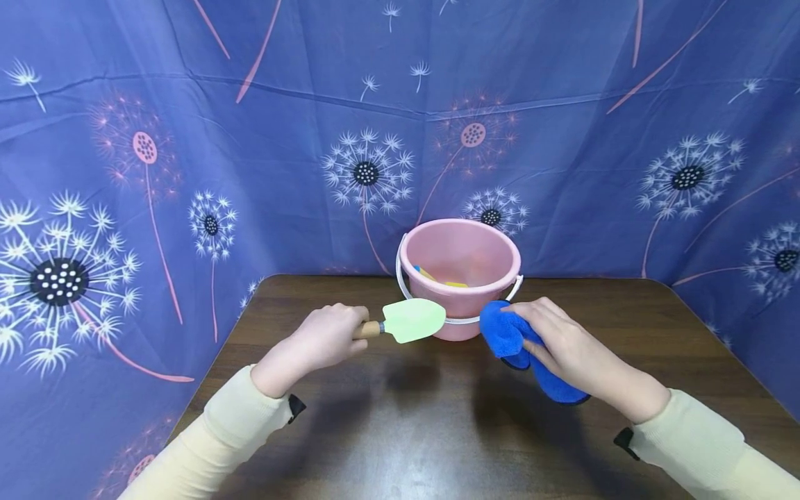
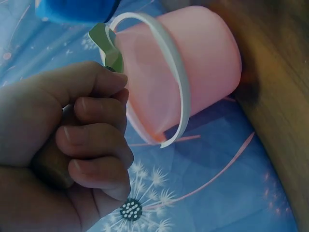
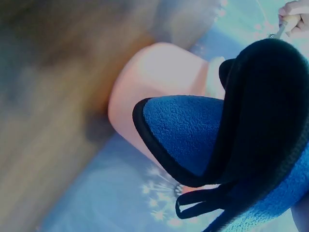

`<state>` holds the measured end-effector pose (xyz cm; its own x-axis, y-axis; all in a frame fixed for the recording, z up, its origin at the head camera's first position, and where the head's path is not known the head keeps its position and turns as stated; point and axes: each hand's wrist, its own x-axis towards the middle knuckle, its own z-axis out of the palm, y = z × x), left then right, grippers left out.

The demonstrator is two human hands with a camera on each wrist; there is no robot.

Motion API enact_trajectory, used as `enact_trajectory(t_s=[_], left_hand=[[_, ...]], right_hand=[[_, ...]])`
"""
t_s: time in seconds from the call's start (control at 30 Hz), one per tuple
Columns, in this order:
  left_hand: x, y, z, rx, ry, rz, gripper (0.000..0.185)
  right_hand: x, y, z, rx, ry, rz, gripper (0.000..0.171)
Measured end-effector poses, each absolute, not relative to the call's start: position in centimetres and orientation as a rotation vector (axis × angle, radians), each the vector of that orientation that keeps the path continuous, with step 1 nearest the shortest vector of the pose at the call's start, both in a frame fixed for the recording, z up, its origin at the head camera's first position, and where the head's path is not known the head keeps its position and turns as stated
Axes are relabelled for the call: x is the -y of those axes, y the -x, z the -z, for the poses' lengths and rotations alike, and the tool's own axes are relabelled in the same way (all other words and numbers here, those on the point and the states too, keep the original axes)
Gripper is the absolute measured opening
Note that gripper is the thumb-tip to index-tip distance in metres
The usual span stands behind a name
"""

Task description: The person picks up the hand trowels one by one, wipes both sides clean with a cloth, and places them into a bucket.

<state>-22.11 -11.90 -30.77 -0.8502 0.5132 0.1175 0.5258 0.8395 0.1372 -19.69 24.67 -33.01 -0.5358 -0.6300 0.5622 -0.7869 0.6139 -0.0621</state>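
My left hand grips the wooden handle of a small trowel, its pale green blade pointing right in front of a pink bucket. In the left wrist view the fingers are curled round the handle. My right hand pinches a blue cloth beside the bucket's right side. The cloth is folded over, with black edging and a black loop, and it hides most of that hand in the right wrist view. Both hands are raised over the table.
The bucket stands near the back of a dark wooden table, its white handle hanging down in front. Inside it lie yellow pieces and a bit of blue. A blue curtain with dandelion prints surrounds the table's back and sides.
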Motion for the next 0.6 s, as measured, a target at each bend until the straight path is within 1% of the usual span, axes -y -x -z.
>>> enact_trajectory(t_s=[0.2,0.43,0.6], left_hand=[[11.1,22.6,31.8,2.923,0.894,0.288,0.024],[10.0,23.0,32.5,2.894,0.981,0.282,0.023],[9.3,23.2,32.7,2.889,1.037,0.266,0.022]], right_hand=[[-24.2,20.3,31.2,2.26,-1.2,-0.337,0.051],[-23.5,20.8,30.0,2.113,-1.286,-0.306,0.045],[-23.0,20.7,29.4,2.067,-1.315,-0.157,0.046]])
